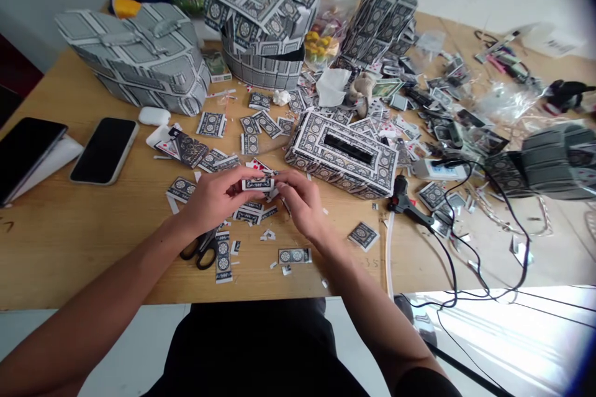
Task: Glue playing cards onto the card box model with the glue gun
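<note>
Between my two hands is a small folded playing card with a dark patterned back. My left hand pinches its left end between thumb and fingers. My right hand is closed at its right end, fingertips against it. Cut and folded card pieces lie on the table under and around the hands. Black-handled scissors rest below my left hand, their blades partly hidden. Beyond my right hand stands a box covered in folded cards, with a dark slot in its top.
A hot glue gun with its black cable lies right of the box. Two phones are at the left. Woven card baskets and a lidded card container stand behind. Scraps and plastic bags crowd the back right.
</note>
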A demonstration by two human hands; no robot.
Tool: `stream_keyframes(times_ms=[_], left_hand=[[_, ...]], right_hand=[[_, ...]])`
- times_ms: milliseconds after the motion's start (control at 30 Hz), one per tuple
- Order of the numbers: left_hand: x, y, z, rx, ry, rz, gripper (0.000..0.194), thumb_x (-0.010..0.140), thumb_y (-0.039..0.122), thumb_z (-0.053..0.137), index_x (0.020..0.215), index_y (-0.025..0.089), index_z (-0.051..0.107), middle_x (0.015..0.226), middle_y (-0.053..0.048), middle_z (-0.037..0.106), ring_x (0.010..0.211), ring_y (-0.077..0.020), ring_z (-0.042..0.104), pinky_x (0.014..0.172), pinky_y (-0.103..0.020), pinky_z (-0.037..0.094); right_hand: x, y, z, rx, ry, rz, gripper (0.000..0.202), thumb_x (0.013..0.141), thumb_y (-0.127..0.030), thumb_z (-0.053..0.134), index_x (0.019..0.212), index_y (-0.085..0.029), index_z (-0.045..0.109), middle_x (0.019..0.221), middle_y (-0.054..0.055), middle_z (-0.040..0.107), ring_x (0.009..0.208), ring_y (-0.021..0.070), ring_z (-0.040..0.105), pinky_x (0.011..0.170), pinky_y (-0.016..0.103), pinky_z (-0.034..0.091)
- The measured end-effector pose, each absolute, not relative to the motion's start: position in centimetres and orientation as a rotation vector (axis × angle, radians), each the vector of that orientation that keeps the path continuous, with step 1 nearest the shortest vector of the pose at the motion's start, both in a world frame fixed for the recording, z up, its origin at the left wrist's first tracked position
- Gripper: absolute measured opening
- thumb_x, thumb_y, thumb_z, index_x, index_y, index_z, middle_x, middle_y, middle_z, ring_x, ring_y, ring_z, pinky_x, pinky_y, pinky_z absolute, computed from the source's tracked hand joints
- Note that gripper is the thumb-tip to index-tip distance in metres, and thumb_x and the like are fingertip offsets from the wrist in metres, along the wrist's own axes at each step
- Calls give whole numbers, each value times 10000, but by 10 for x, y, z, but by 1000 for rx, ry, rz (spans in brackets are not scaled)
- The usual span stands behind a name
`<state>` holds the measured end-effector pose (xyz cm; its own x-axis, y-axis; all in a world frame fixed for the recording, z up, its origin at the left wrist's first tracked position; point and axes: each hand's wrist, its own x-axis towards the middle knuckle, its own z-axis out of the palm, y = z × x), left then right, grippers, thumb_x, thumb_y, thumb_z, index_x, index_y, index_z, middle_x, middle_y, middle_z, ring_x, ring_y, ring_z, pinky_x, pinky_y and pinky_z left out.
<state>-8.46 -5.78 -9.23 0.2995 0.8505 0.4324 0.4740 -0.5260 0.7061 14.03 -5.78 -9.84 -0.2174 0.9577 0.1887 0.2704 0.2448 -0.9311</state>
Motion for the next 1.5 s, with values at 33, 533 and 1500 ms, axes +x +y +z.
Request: stream_keyframes(times_ms=[33,533,1500], left_hand=[[-84,-58,-94,2095,1189,1112,308,972,427,825,1206,228,796,999,-34,843,598,-102,638,613,-232,539],[-83,-54,-87,1562,1169,984,342,997,406,752,1262,190,768,985,-74,837,789,-169,784,665,-240,621],[-87,-52,-90,1741,1254,926,233,972,433,775,1013,204,787,842,-36,825,702,-170,760,661,-262,617]], right_hand=[[139,-58,-99,-1133,-1668,1022,193,1042,-323,638,949,-227,776,963,49,772,915,221,702,827,368,530],[139,-59,-102,-1179,-1625,833,198,1050,-360,701,927,-225,778,952,50,738,854,197,675,777,347,534],[141,-59,-99,-1199,-1602,865,230,1040,-402,700,897,-226,741,942,51,739,795,183,647,675,319,500]])
